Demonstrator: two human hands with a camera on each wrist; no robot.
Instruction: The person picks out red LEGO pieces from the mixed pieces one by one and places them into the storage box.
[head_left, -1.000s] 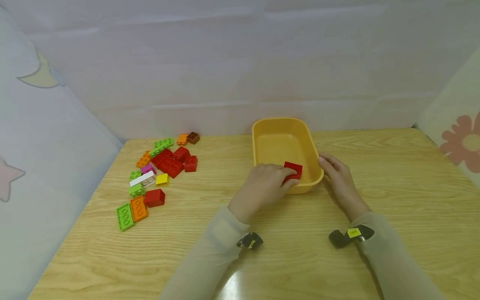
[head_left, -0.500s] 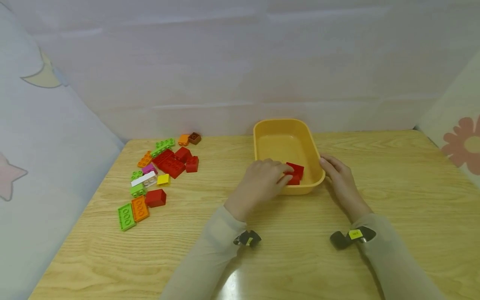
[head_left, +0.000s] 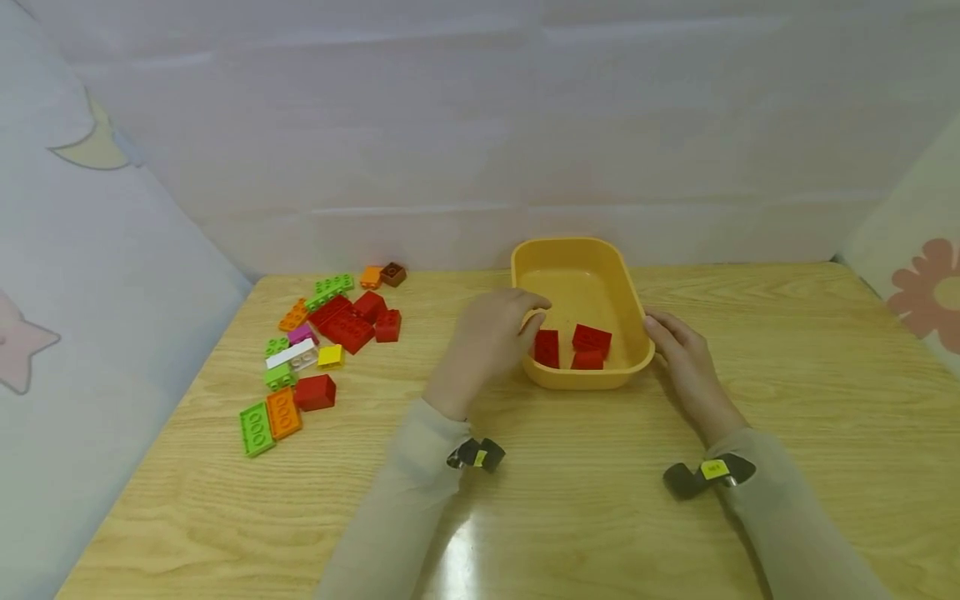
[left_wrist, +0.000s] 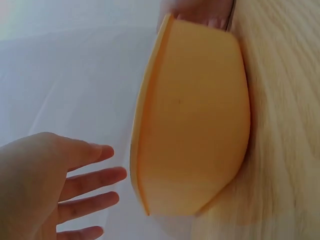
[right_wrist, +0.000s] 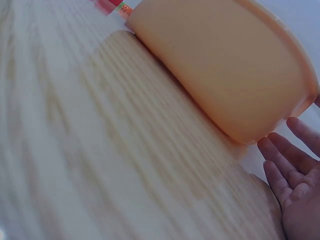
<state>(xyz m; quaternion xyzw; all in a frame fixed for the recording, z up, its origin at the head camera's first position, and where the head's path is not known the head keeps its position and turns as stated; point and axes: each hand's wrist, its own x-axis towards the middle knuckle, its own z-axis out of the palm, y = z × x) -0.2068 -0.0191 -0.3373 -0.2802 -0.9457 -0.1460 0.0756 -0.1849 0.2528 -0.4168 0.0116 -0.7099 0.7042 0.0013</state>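
Observation:
A yellow plastic box point(head_left: 577, 380) stands on the wooden table. Three red toy bricks lie inside at its near end: a left brick point(head_left: 547, 350), a back brick point(head_left: 592, 340) and a front brick point(head_left: 587, 360). My left hand point(head_left: 491, 337) is just over the box's left rim and holds nothing; in the left wrist view its spread fingers point(left_wrist: 95, 182) are apart from the box. My right hand point(head_left: 686, 362) touches the box's right side near the front corner. Its fairly straight fingers point(right_wrist: 287, 152) rest against the outer wall in the right wrist view.
At the table's left lies a loose group of toy bricks: a red brick point(head_left: 315, 392), a yellow brick point(head_left: 331, 357), a white brick point(head_left: 291, 354), a brown brick point(head_left: 393, 273) and several others. A pale cloth wall point(head_left: 420, 133) rises behind the table.
My left hand has let go of a red brick in the box and moved left and slightly away, so three red bricks now show. My right hand stays at the box's side.

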